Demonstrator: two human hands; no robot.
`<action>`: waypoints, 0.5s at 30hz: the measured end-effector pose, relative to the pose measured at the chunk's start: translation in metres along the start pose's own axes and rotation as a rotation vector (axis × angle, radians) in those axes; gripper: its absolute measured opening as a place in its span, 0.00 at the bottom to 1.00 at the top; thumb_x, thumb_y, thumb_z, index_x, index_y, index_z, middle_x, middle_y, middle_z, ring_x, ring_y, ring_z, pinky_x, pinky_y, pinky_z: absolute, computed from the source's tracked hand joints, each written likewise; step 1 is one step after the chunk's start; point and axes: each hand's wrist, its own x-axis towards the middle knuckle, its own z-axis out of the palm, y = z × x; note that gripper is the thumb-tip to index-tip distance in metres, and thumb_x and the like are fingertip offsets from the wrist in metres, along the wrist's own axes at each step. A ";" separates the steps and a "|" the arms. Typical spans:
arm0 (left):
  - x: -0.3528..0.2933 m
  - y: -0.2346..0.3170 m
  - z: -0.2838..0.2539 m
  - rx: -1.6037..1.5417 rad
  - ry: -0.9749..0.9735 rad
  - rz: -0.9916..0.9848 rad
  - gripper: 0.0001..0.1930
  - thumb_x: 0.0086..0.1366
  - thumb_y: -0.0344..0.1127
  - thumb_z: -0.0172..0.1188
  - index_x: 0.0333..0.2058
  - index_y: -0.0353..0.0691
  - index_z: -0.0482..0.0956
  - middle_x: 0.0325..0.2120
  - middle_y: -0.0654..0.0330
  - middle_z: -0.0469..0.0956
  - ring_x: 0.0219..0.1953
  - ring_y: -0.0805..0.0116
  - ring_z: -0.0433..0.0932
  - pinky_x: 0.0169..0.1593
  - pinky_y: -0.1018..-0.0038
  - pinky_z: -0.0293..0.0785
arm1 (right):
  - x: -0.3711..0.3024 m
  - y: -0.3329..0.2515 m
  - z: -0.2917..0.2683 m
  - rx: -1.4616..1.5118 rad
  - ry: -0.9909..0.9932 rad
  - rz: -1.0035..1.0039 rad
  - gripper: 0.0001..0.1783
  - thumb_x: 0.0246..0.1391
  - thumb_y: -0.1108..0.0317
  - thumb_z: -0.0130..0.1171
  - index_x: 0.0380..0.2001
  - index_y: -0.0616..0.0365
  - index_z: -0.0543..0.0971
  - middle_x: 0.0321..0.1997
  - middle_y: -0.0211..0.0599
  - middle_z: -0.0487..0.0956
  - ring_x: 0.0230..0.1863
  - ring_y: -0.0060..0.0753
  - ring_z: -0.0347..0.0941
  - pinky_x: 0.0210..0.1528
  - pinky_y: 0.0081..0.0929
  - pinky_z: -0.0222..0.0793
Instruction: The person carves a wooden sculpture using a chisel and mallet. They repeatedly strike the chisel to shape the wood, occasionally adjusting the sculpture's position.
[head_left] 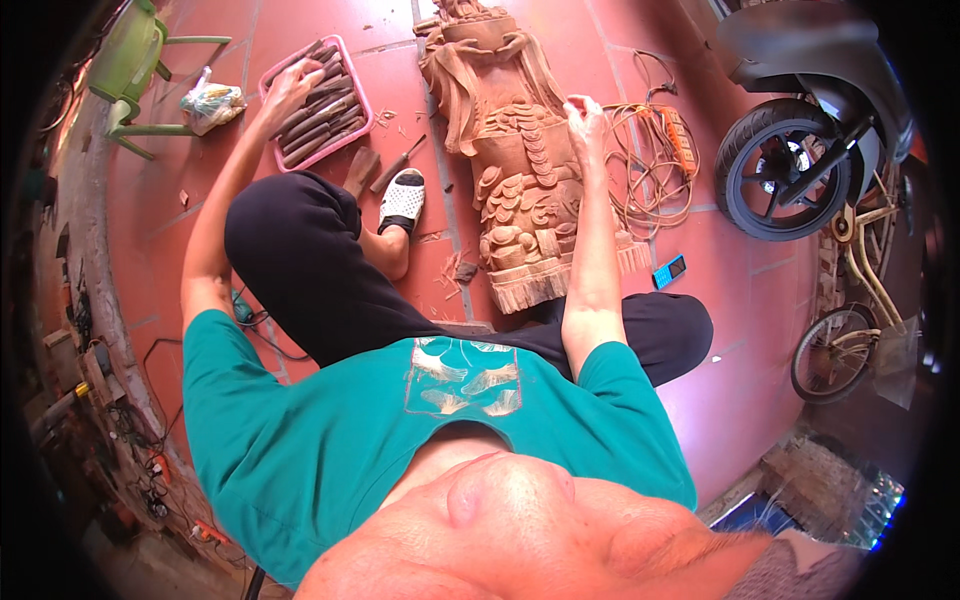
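A pink plastic basket [367,112] on the floor at the left holds several dark-handled carving tools [325,118]. My left hand [292,85] is over its far left part, fingers bent down onto the tools; whether one is gripped is hidden. A large carved wooden figure [520,150] lies on the floor in front of me, with draped folds and coin-like relief. At its right edge is my right hand [587,125], fingers curled together; anything between them is too small to make out. A wooden mallet [361,171] and a thin-bladed tool [398,165] lie beside the basket.
Tangled cables [640,180] and an orange power strip [679,140] lie right of the carving, near a blue phone [669,272]. A motorbike wheel [783,168] and a bicycle [840,350] stand farther right. A green chair [125,60] and a plastic bag [211,105] are at far left.
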 end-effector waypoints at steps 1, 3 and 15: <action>0.012 0.006 -0.011 0.161 0.015 0.074 0.18 0.68 0.46 0.58 0.50 0.44 0.82 0.34 0.51 0.84 0.38 0.57 0.82 0.46 0.61 0.76 | -0.005 0.007 0.006 0.046 0.001 0.016 0.13 0.56 0.63 0.66 0.43 0.54 0.85 0.43 0.45 0.84 0.45 0.46 0.81 0.52 0.40 0.74; 0.032 0.044 -0.023 0.356 -0.019 0.153 0.17 0.66 0.46 0.59 0.49 0.45 0.83 0.36 0.51 0.85 0.41 0.54 0.83 0.47 0.60 0.77 | -0.018 0.013 0.017 0.060 -0.008 0.022 0.16 0.56 0.58 0.66 0.44 0.55 0.84 0.45 0.45 0.84 0.46 0.47 0.80 0.53 0.42 0.73; 0.058 0.186 0.067 0.603 -0.250 0.299 0.12 0.65 0.46 0.63 0.43 0.50 0.84 0.36 0.52 0.85 0.42 0.50 0.84 0.47 0.57 0.78 | -0.045 -0.003 0.044 -0.064 0.112 0.024 0.15 0.64 0.54 0.57 0.41 0.51 0.84 0.52 0.37 0.80 0.60 0.50 0.67 0.65 0.47 0.61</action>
